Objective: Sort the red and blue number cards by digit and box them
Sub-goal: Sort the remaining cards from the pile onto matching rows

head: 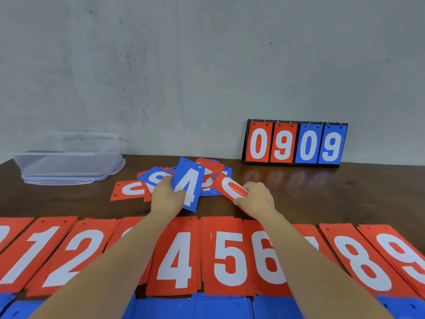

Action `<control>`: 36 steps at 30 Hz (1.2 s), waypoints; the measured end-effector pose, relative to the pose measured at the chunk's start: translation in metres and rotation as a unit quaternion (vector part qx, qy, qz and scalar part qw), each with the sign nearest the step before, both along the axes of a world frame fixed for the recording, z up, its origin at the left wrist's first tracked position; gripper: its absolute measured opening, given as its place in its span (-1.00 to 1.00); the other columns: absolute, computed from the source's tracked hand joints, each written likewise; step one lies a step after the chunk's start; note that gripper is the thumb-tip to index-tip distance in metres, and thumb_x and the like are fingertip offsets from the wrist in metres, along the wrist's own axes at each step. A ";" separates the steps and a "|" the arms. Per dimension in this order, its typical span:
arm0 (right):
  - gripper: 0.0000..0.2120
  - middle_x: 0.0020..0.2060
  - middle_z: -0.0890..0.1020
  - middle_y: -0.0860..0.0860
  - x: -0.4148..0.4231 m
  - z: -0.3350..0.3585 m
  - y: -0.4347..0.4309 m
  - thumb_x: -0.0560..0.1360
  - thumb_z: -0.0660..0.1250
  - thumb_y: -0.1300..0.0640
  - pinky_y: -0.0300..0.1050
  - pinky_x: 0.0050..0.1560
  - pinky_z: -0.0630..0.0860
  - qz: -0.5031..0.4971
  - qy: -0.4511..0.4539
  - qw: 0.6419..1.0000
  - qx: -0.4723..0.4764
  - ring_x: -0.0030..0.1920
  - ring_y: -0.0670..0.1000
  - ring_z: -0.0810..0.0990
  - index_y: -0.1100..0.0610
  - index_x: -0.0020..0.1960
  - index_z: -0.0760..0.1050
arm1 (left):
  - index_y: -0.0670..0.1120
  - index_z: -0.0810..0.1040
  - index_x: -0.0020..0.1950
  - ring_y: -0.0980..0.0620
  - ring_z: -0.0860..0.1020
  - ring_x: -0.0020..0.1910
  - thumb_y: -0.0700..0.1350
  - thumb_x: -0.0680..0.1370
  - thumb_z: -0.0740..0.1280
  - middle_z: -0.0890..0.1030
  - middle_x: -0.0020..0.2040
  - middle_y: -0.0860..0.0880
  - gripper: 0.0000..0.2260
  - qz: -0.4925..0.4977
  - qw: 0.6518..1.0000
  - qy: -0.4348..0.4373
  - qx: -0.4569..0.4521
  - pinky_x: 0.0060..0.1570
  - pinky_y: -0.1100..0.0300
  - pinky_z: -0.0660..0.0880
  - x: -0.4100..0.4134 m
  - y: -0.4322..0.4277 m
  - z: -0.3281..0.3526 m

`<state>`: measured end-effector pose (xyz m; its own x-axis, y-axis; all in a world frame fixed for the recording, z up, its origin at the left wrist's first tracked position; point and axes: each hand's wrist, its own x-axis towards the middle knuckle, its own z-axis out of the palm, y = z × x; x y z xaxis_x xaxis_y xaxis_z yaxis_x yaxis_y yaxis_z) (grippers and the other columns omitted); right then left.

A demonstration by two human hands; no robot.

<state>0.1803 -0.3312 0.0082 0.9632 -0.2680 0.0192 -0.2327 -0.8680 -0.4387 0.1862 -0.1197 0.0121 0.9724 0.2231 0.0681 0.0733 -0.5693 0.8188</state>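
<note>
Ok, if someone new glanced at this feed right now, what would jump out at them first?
Probably the row of big red number cards across the near edge of the table, laid out by digit. Next, the two hands over the unsorted pile mid-table: the left hand holds a blue 4 card, the right hand a red 0 card. The flip scoreboard reading 0909 stands against the wall, far right.

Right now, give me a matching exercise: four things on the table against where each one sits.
Things:
1. blue 4 card
2. red 0 card
3. clear box
4. flip scoreboard

Places:
A. far left, by the wall
B. in the right hand
C. far right, against the wall
D. in the left hand

Pairs: 1-D, 2-B, 3-A, 4-C
</note>
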 end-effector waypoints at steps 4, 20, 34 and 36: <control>-0.45 0.26 0.48 0.10 0.000 0.013 -0.001 0.45 0.46 0.08 -0.07 0.00 0.56 -0.035 -0.014 0.988 0.149 0.18 0.11 0.56 0.10 0.33 0.28 | -0.23 0.49 0.29 -0.02 0.58 -0.01 -0.22 0.60 0.26 0.59 0.12 -0.13 -0.73 -0.006 0.995 -0.014 -0.096 -0.21 0.25 0.46 0.000 0.003 0.007; -0.87 -0.01 0.67 0.05 -0.040 0.068 0.021 0.54 0.36 0.11 -0.01 0.11 0.59 0.040 -0.078 0.851 0.517 0.02 0.05 0.65 0.11 0.06 0.55 | -0.22 0.54 0.05 -0.06 0.57 -0.04 -0.22 0.60 0.29 0.62 -0.04 -0.12 -0.91 -0.006 0.970 -0.059 -0.236 -0.31 0.30 0.46 -0.046 0.003 0.049; -0.88 -0.19 0.66 0.04 -0.086 0.064 0.098 0.45 0.45 0.25 -0.23 -0.29 0.60 0.075 -0.118 0.844 0.517 -0.22 -0.01 0.66 0.15 -0.20 0.51 | -0.02 0.58 -0.11 -0.04 0.65 -0.08 0.04 0.62 0.22 0.68 -0.14 -0.04 -0.77 -0.013 0.940 -0.037 -0.338 0.01 0.04 0.59 -0.110 0.025 0.062; -0.89 -0.21 0.67 0.03 -0.090 0.066 0.109 0.43 0.47 0.25 -0.16 -0.22 0.63 0.091 -0.133 0.854 0.495 -0.19 0.03 0.67 0.15 -0.20 0.55 | -0.07 0.59 0.02 -0.05 0.65 -0.03 -0.03 0.57 0.34 0.68 0.00 -0.07 -0.86 -0.029 0.962 -0.077 -0.262 0.01 0.05 0.60 -0.115 0.040 0.062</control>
